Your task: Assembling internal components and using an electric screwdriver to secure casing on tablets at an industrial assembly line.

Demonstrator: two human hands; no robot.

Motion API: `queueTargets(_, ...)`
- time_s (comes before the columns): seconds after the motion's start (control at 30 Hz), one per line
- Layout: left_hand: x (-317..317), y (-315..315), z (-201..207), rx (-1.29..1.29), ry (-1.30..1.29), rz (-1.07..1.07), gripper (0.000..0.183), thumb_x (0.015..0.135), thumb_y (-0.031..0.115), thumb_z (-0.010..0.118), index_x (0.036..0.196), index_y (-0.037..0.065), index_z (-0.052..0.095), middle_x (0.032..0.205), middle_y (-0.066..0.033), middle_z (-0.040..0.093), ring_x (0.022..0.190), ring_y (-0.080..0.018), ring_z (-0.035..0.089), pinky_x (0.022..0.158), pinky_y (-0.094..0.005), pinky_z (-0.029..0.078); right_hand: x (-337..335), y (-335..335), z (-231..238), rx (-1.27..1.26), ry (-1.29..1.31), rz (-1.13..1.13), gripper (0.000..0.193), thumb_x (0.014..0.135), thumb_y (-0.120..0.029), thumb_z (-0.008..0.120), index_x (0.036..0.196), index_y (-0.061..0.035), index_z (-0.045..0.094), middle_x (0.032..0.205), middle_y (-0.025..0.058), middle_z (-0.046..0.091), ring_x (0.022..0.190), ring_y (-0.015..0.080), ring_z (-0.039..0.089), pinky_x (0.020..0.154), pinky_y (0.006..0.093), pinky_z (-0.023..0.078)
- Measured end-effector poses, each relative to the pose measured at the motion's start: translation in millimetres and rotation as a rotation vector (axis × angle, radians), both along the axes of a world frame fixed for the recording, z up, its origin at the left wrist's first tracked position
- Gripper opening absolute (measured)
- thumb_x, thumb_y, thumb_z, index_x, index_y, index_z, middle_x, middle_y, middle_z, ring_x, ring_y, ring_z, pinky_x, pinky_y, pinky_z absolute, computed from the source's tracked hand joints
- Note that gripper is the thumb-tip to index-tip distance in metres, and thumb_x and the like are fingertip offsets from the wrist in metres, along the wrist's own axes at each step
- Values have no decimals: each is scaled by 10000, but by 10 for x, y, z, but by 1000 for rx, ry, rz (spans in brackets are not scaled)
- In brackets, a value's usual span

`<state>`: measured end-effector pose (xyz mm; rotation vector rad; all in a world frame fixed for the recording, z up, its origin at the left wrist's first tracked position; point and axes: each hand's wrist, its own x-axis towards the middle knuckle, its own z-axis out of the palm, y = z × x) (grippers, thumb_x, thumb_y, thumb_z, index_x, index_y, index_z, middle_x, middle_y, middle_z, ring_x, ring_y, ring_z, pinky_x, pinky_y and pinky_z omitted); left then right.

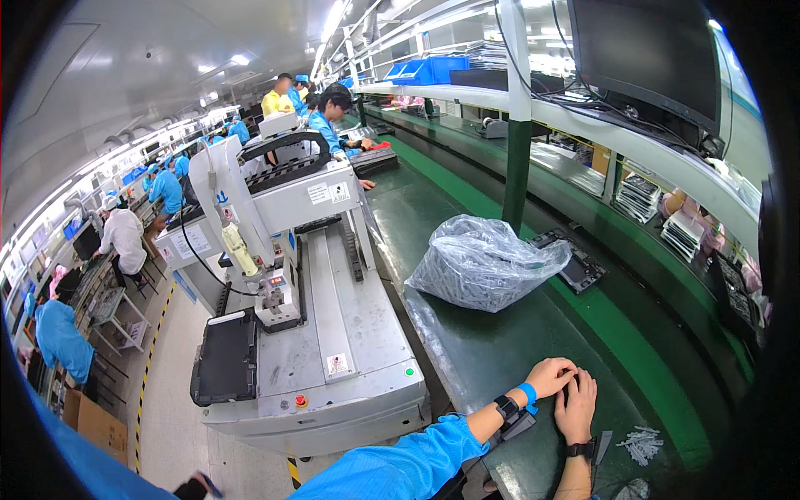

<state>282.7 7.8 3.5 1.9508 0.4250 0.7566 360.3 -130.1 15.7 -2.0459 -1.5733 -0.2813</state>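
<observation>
Head view, one moment at a factory bench.

Left hand (550,377): curled loosely, knuckles up, resting on the green bench mat (492,350) at the near right; blue sleeve, a dark wristband and a blue strap at the wrist. It touches the fingertips of the right hand.

Right hand (577,406): laid flat, fingers together and pointing far, over a small dark thing (569,390) that shows only as a sliver between the two hands; what it is cannot be told. The hands appear to pin it against the mat between them.

Near right of the hands: a small heap of pale thin parts (642,443), loose on the mat, within easy reach.

Farther along the mat: a crumpled clear plastic bag (482,265) with dark contents, and just right of it a dark flat tray-like unit (579,265) lying on the green conveyor strip.

Left of the mat: a grey benchtop machine (325,333) with a black tray at its left side.

Far: other workers in blue coats along the line; a dark monitor (646,50) on the overhead shelf at right.
</observation>
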Motion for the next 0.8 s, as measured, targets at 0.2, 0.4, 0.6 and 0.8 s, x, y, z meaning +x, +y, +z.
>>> queueTargets(0.2,9,10,-45,51,-56,-8,179,898,178,634,993,47,711,874,-106,702,705,-227,651,641,-349,511,-16,12,16,-18,14,-6,440,877,-172,623,1271,13,556,1387,224,492,1332,406,424,1159,554,280)
queueTargets(0.4,-17,-6,-3,25,-45,-6,181,888,174,635,989,47,714,870,-109,703,720,-241,659,644,-353,513,-6,3,3,-14,-3,-1,442,881,-164,621,1279,18,555,1392,226,489,1331,408,424,1157,541,285)
queueTargets(0.6,22,1,-33,36,-65,-16,184,884,172,641,995,44,712,881,-111,706,719,-234,656,648,-352,513,23,3,-27,-7,3,-2,432,877,-166,623,1265,12,557,1389,220,493,1334,404,422,1161,552,276)
queueTargets(0.8,15,-7,-30,41,-67,-17,186,885,170,645,999,37,708,872,-108,709,697,-228,649,632,-344,510,16,-6,-4,-12,8,-6,434,868,-160,632,1262,7,559,1391,218,492,1335,403,422,1162,551,275)
